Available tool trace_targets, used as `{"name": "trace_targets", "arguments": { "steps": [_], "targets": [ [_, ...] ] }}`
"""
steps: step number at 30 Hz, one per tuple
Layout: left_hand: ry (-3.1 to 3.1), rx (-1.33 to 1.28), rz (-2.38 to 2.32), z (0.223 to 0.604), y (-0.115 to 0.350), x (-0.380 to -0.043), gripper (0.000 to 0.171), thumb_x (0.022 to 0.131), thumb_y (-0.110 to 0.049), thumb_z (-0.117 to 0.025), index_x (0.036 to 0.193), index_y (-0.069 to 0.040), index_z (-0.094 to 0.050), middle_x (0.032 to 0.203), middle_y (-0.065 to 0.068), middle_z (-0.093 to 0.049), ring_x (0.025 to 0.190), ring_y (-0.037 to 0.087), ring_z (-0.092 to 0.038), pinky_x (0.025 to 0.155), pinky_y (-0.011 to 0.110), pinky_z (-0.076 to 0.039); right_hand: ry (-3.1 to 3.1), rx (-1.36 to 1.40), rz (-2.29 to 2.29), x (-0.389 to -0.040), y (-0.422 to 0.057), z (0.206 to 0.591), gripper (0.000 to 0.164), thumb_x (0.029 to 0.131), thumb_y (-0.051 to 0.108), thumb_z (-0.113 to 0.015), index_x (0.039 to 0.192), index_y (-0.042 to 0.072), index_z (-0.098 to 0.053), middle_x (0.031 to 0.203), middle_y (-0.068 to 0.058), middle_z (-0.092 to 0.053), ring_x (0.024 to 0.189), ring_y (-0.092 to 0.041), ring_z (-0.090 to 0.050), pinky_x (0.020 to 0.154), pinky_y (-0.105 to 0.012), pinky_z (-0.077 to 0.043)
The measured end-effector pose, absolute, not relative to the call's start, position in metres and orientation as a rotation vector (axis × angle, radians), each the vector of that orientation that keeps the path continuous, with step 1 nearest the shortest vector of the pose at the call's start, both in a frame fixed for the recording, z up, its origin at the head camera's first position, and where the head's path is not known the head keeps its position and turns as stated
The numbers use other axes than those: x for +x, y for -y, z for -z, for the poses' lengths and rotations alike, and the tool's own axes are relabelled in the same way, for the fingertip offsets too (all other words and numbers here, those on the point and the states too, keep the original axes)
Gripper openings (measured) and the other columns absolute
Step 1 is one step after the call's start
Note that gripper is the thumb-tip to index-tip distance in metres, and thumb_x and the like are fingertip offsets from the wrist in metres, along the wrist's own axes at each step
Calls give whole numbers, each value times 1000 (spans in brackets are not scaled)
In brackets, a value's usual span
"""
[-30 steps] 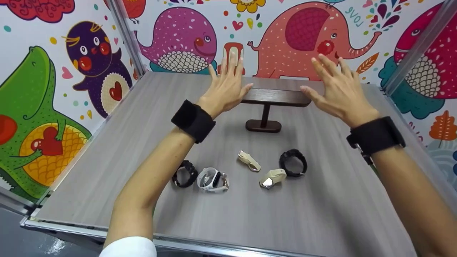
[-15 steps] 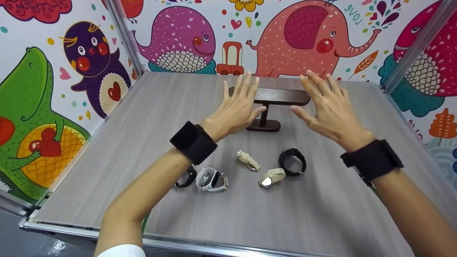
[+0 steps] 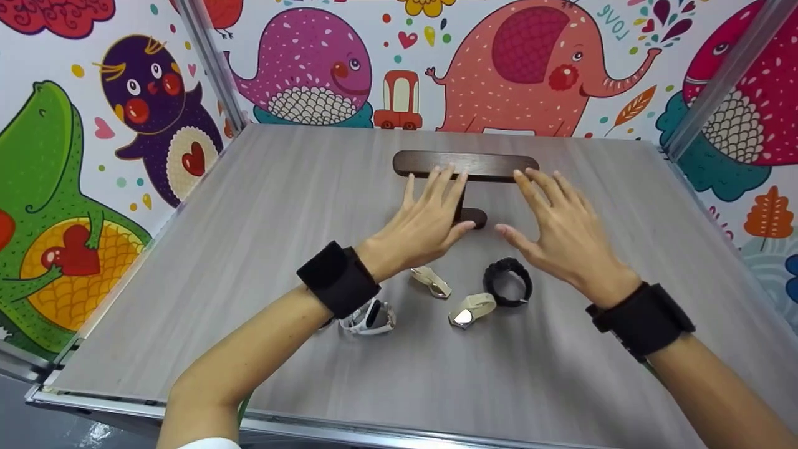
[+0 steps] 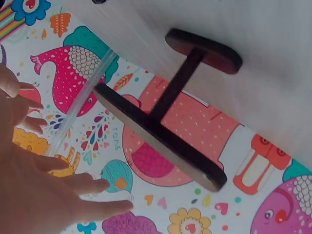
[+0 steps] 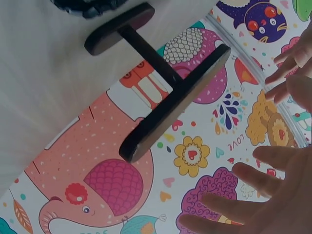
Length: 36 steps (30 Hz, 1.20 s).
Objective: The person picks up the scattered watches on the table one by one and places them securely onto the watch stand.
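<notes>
My left hand hovers with spread, straight fingers in front of a dark wooden T-shaped stand, hiding part of its post and base. Opposite it, my right hand is spread too, fingertips near the right end of the stand's bar in the head view. Both wrist views show a gap between the hands and the stand. Closer to me lie a black watch, two cream-strapped watches, one near the middle and one nearer the front, and a white-strapped watch partly behind my left wrist.
The grey wood-grain tabletop has a metal front edge. Cartoon-printed panels wall the back and sides, with metal posts at the corners. Another dark watch, near my left wristband, is almost wholly covered.
Both hands have lowered and drawn back toward me from above the stand's level. The stand's bar is now in full view, while the left black watch has become mostly hidden by my left arm.
</notes>
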<state>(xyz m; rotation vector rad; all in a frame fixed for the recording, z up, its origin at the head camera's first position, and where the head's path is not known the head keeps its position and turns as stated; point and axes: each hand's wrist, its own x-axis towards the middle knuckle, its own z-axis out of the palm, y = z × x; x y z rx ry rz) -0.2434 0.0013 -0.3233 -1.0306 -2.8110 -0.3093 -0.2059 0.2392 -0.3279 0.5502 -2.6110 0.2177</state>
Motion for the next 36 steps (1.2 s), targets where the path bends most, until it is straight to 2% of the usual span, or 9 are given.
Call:
{"name": "trace_targets", "arguments": {
  "steps": [6, 12, 19, 28, 33, 36],
  "targets": [
    [2828, -1066, 265, 338, -10, -233, 72, 107, -45, -39, 160, -2, -15, 167, 22, -13, 155, 38, -17, 124, 65, -14, 2606, 549, -200, -199, -238, 345, 85, 89, 48, -71, 153, 4, -38, 146, -27, -49, 131, -54, -48, 108, -68, -41],
    [2856, -1119, 173, 350, -23, -226, 68, 106, -35, -42, 159, -1, -16, 166, 22, -16, 154, 37, -21, 123, 64, -20, 2606, 528, -175, -195, -238, 360, 89, 85, 52, -74, 148, -3, -43, 142, -28, -52, 124, -49, -55, 99, -66, -48],
    [2900, -1179, 174, 370, -32, -221, 68, 105, -29, -45, 159, 0, -15, 166, 21, -17, 153, 38, -24, 123, 65, -20, 2634, 526, -197, -189, -239, 384, 88, 84, 51, -75, 145, -6, -45, 140, -29, -53, 124, -47, -56, 92, -65, -52],
    [2956, -1219, 136, 390, -41, -218, 67, 105, -30, -42, 159, -1, -16, 166, 19, -20, 153, 37, -25, 123, 65, -19, 2739, 479, -209, -185, -242, 406, 92, 83, 55, -74, 144, -8, -46, 135, -30, -54, 104, -52, -63, 74, -61, -58],
    [2981, -1206, 90, 396, -46, -217, 65, 105, -32, -42, 158, -1, -22, 166, 18, -22, 153, 35, -25, 123, 63, -21, 2932, 416, -243, -183, -245, 412, 98, 82, 55, -76, 141, -14, -43, 133, -34, -53, 100, -53, -63, 75, -60, -58],
    [3023, -1198, 79, 398, -48, -216, 63, 106, -33, -41, 158, -2, -24, 165, 18, -24, 153, 35, -25, 123, 63, -21, 2993, 403, -236, -183, -246, 418, 96, 78, 50, -81, 136, -18, -45, 125, -35, -56, 96, -52, -64, 76, -59, -58]
  ]
}}
